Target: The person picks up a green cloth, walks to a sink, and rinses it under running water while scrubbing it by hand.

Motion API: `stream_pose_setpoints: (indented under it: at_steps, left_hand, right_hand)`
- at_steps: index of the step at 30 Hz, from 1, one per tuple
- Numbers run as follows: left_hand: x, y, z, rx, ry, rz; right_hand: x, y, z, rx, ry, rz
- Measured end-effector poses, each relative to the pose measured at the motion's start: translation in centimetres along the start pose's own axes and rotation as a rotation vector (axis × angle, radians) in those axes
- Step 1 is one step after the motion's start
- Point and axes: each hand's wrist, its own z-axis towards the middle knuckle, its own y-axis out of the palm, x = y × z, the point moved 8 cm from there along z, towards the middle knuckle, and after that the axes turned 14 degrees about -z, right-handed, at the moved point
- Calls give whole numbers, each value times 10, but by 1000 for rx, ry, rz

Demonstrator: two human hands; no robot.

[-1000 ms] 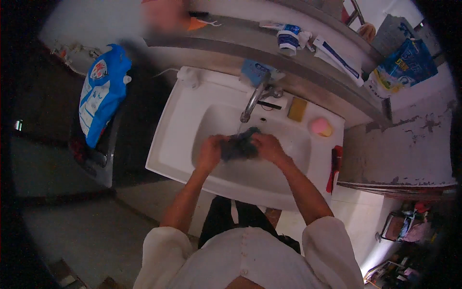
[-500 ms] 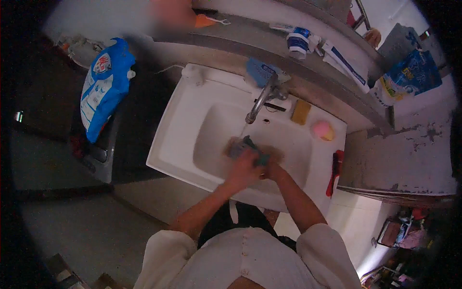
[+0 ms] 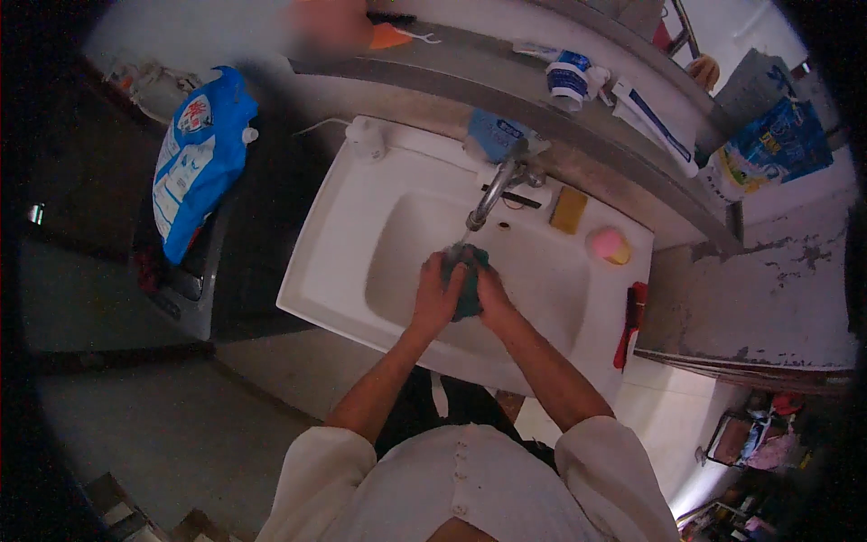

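Over the basin of a white sink (image 3: 312,262), both hands hold a dark green cloth (image 3: 467,294) bunched between them. My left hand (image 3: 435,294) grips its left side with the fingers curled round it. On the other side my right hand (image 3: 490,287) is closed on the same cloth. The metal tap (image 3: 492,200) stands just above, and a thin stream of water falls from its spout onto the cloth. Part of the cloth is hidden behind the fingers.
A yellow sponge (image 3: 568,210), a pink and yellow round item (image 3: 610,245) and a red-handled brush (image 3: 629,325) lie along the sink's right side. A blue pouch (image 3: 203,158) rests at left. Toothpaste tubes (image 3: 655,126) and a blue packet (image 3: 772,149) sit on the ledge (image 3: 433,77).
Both hands have risen from lower in the basin to beneath the spout, bringing the cloth with them. The brownish water seen around the hands before no longer shows.
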Motion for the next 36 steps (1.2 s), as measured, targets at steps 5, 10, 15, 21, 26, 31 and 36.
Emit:
stream_pose_setpoints:
  at_steps: [5, 10, 15, 21, 26, 31, 36]
  left_hand:
    - [19, 8, 17, -158, -29, 8]
    - [1, -22, 34, -126, -41, 233]
    - [-43, -54, 28, 145, 154, -191]
    - [-77, -59, -7, 165, 193, 35]
    - [-159, -55, -14, 139, -40, -193]
    - [-144, -38, -2, -192, 225, 215]
    - [-193, -15, 8, 59, -657, -876]
  right_hand:
    - [-3, -45, 30, 98, -337, -408]
    - [-36, -36, 29, 82, -334, -873]
    - [-6, -94, 47, 125, -696, -1079]
    - [42, -126, 49, 324, -395, -1037]
    - [47, -14, 24, 257, -393, -1909]
    - [63, -32, 36, -62, -214, -1374]
    - [6, -5, 7, -376, -418, -848]
